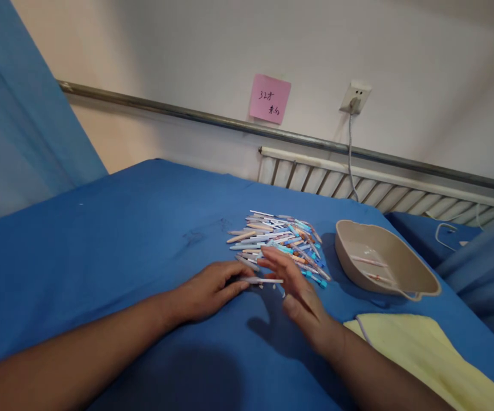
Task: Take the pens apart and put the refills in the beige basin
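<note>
My left hand [206, 292] rests low over the blue sheet [114, 245], with thumb and fingers pinched on a slim pen [268, 281]. The pen's thin white end sticks out to the right. Around that end, my right hand [304, 308] is held with its fingers apart; whether a finger touches the pen I cannot tell. Just beyond both hands lies a loose pile of pens and pen parts [272, 235], in grey, white, orange and blue. Several small light pieces lie on the sheet beneath the pen, partly hidden by my right hand.
To the right stands a beige plastic basin [349, 260] with patterned pens [369, 261] inside. A folded yellow cloth [418, 342] lies in front of it. Behind the bed are a metal rail [187, 114], a radiator [307, 174] and a plugged-in cable [350, 148]. Blue curtains hang at both sides.
</note>
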Motion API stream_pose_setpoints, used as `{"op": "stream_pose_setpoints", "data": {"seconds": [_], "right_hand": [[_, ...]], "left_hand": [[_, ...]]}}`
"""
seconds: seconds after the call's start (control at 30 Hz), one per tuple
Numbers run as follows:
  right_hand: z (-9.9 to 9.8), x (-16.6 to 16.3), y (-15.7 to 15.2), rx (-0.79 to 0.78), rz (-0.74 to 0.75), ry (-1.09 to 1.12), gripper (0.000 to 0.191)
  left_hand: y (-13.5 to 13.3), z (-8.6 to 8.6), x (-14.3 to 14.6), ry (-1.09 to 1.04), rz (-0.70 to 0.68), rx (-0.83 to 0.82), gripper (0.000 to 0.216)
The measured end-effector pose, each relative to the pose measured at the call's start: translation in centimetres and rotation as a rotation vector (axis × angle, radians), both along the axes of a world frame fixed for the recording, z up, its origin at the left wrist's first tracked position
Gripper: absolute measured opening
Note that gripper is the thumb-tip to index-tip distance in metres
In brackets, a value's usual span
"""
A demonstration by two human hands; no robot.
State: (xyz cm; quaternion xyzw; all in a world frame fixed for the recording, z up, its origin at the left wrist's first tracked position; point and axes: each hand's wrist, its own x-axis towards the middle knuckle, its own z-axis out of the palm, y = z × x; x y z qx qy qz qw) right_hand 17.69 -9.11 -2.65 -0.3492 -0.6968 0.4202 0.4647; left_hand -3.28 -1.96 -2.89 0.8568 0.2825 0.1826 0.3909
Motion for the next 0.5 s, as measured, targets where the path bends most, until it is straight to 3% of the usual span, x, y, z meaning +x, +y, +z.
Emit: {"op": "stream_pose_setpoints", "data": {"seconds": [0.13, 0.23, 0.37, 0.5], "right_hand": [[-0.9, 0.7, 1.4, -0.066, -0.287, 0.170, 0.051], [-2.5, 1.2, 3.1, -0.048, -0.489, 0.157, 0.037], [-3.8, 1.4, 4.1, 0.031, -0.478, -0.053, 0.022], [-3.8, 1.1, 3.7, 0.146, -0.406, -0.236, 0.017]], "left_hand": [[0.5, -0.2, -0.1, -0.127, 0.123, -0.193, 0.022], [1.2, -0.6, -0.2, -0.300, 0.239, -0.388, 0.021], [1.8, -1.1, -0.3, -0.451, 0.355, -0.563, 0.025], [2.1, -1.3, -0.5, -0.475, 0.379, -0.628, 0.028]]}}
